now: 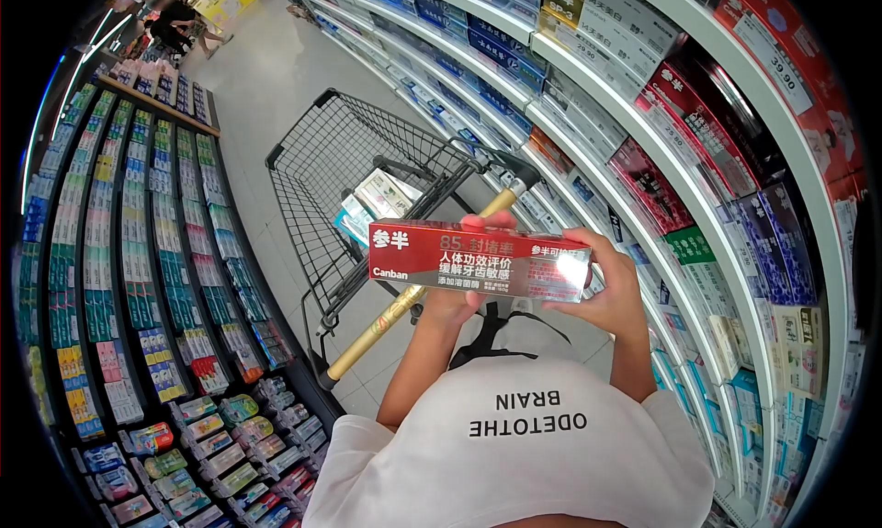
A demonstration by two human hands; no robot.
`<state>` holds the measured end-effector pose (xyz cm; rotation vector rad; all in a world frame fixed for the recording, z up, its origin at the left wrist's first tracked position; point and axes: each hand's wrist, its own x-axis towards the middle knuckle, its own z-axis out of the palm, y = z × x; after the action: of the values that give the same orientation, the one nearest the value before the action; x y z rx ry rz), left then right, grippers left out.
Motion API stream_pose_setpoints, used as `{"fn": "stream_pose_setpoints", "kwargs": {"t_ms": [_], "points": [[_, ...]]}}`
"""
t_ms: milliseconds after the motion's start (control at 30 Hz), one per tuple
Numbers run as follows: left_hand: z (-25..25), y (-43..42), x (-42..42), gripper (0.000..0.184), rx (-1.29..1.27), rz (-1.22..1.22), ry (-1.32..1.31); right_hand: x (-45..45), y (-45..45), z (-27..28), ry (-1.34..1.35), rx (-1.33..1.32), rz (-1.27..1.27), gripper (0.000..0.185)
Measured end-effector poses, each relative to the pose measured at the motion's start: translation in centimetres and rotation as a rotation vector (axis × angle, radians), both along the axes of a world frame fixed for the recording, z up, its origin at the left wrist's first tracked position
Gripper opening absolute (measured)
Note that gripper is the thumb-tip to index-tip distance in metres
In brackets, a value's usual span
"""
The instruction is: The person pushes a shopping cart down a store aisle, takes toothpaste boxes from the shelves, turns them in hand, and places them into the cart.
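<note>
A long red and silver toothpaste box marked "Canban" is held level in front of my chest, its printed front facing me. My left hand grips it from behind near the middle; fingertips show above the top edge, and the rest is hidden by the box. At the box's right end, my right hand holds it between thumb and fingers. Just beyond the box stands a black wire shopping cart with a gold handle bar. Inside the cart lie a few boxed goods.
Curved-looking shelves full of toothpaste boxes rise close on my right. Racks of toothbrushes line the left side. A tiled aisle floor runs ahead, with a person at the far end near a yellow sign.
</note>
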<state>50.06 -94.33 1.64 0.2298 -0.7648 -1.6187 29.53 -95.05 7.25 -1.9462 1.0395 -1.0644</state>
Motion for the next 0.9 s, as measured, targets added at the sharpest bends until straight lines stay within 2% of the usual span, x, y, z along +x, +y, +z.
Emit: {"fn": "stream_pose_setpoints", "kwargs": {"t_ms": [233, 733, 900], "points": [[-0.6, -0.5, 0.0, 0.081, -0.012, -0.023, 0.005, -0.1, -0.2, 0.3, 0.007, -0.068, 0.001, 0.081], [-0.8, -0.2, 0.9, 0.079, 0.026, 0.027, -0.106, -0.3, -1.0, -0.9, -0.065, 0.144, 0.031, 0.078], [-0.4, 0.3, 0.8, 0.081, 0.112, 0.088, -0.156, -0.5, -1.5, -2.5, -0.255, 0.286, 0.036, 0.068]]}}
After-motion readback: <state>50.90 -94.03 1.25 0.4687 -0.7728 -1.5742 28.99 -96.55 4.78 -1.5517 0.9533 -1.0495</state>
